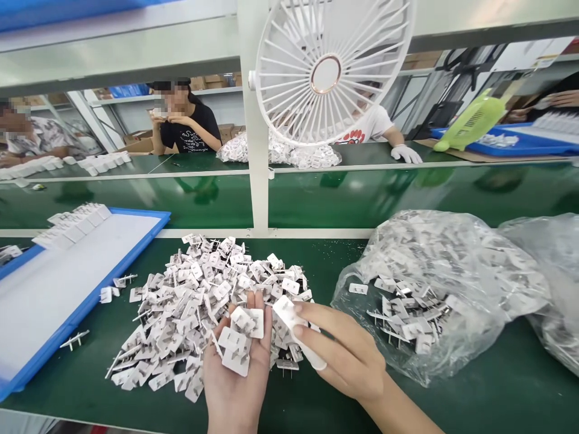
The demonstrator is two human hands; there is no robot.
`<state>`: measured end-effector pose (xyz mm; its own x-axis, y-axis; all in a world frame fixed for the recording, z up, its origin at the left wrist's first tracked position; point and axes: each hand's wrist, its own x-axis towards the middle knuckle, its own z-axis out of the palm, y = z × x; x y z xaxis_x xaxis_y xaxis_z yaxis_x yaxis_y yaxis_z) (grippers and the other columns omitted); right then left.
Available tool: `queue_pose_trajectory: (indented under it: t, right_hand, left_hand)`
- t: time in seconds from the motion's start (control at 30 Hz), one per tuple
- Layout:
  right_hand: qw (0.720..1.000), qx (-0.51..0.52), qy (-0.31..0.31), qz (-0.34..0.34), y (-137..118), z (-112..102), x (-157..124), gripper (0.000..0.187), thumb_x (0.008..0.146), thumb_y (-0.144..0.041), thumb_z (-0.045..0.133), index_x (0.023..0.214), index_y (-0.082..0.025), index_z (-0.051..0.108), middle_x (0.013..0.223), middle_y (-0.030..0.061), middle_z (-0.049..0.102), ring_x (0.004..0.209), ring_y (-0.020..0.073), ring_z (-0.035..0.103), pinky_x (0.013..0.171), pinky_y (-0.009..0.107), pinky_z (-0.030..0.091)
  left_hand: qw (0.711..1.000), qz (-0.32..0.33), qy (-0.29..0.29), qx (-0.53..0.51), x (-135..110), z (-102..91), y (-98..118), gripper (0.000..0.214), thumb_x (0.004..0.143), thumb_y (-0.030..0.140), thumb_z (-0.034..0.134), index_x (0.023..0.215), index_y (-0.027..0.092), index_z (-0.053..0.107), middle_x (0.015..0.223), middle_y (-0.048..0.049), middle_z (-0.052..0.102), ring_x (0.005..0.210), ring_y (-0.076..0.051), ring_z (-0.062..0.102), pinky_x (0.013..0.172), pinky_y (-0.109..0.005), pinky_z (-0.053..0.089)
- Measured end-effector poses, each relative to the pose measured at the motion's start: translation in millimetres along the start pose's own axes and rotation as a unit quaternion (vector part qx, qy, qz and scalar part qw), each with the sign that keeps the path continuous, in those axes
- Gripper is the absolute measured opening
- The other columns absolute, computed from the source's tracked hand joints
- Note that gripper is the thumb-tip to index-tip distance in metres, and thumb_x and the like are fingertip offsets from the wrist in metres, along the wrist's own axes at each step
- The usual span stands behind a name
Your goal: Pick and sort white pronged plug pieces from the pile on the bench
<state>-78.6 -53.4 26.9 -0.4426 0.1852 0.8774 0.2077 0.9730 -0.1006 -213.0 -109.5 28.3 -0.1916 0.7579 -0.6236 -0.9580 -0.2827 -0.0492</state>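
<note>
My left hand (237,374) lies palm up, fingers stretched forward, over the near side of a large heap of white plug plates (194,301) with metal pins. Several loose plug plates (236,349) rest on its palm and fingers. Just to the right, my right hand (344,349) is closed round a white plastic plug piece (286,310). A flat face with small slots shows at its upper end, and its rounded lower end sticks out below my fingers. The rest of this piece is hidden by the fingers.
A blue-rimmed tray (136,241) with a row of white blocks (75,226) stands left. At right lies an open clear bag (452,253) of plug plates. A white fan (325,75) hangs by the post (256,199). Co-workers sit beyond the green conveyor belt (203,199).
</note>
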Motion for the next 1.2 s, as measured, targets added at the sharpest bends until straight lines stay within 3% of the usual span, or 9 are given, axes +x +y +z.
queue_pose_trajectory:
  t: [0.2,0.37,0.6,0.87,1.03,1.2]
  right_hand:
    - [0.999,-0.027,-0.009,-0.044,-5.2,-4.3,4.9,0.024,0.077,-0.004,0.048,0.098,-0.014,0.053,0.085,0.0100,0.063,0.094,0.0206,0.059,0.074,0.031,0.056]
    - [0.998,-0.052,0.003,-0.027,8.7,8.7,-0.8,0.021,0.077,-0.002,0.047,0.094,-0.012,0.055,0.094,0.0152,0.060,0.094,0.0202,0.058,0.071,0.028,0.056]
    - [0.999,-0.017,-0.028,0.009,25.6,30.9,-5.5,0.020,0.077,-0.002,0.048,0.092,-0.014,0.053,0.099,0.0148,0.057,0.095,0.0202,0.056,0.074,0.032,0.054]
    - [0.999,0.018,-0.034,0.025,23.7,34.9,-8.4,0.025,0.075,-0.002,0.050,0.097,-0.013,0.051,0.098,0.0130,0.055,0.094,0.0199,0.054,0.079,0.033,0.051]
    - [0.996,0.025,-0.041,0.071,25.1,39.3,-7.1,0.025,0.077,-0.003,0.048,0.098,-0.016,0.053,0.097,0.0100,0.055,0.092,0.0173,0.055,0.076,0.028,0.050]
    - [0.983,0.023,-0.088,0.162,27.0,39.2,2.1,0.017,0.078,-0.008,0.047,0.091,-0.018,0.052,0.102,0.0093,0.056,0.095,0.0204,0.053,0.078,0.036,0.048]
  left_hand:
    - [1.000,-0.013,0.015,-0.014,-1.7,0.0,-0.8,0.041,0.084,0.019,0.030,0.123,0.010,0.038,0.117,-0.0212,0.050,0.101,-0.025,0.054,0.077,-0.039,0.051]
    - [1.000,0.018,0.019,-0.009,-3.3,-1.2,-0.9,0.041,0.083,0.017,0.031,0.122,0.010,0.039,0.117,-0.0220,0.050,0.104,-0.029,0.052,0.076,-0.042,0.051]
    - [1.000,0.018,-0.002,-0.018,-3.5,-5.3,1.3,0.042,0.082,0.015,0.034,0.123,0.010,0.037,0.118,-0.0215,0.049,0.108,-0.029,0.049,0.079,-0.042,0.051]
    - [1.000,0.023,0.005,-0.015,-3.4,-5.5,1.8,0.041,0.081,0.014,0.034,0.121,0.009,0.040,0.113,-0.0214,0.052,0.106,-0.030,0.050,0.076,-0.043,0.052]
    - [1.000,0.014,0.007,-0.024,-5.8,-5.7,0.8,0.041,0.080,0.014,0.036,0.121,0.009,0.040,0.114,-0.0207,0.052,0.107,-0.030,0.050,0.078,-0.043,0.051]
    - [1.000,0.021,0.006,-0.019,-7.2,-5.5,1.7,0.040,0.081,0.014,0.036,0.120,0.010,0.042,0.115,-0.0209,0.052,0.107,-0.031,0.049,0.078,-0.044,0.051]
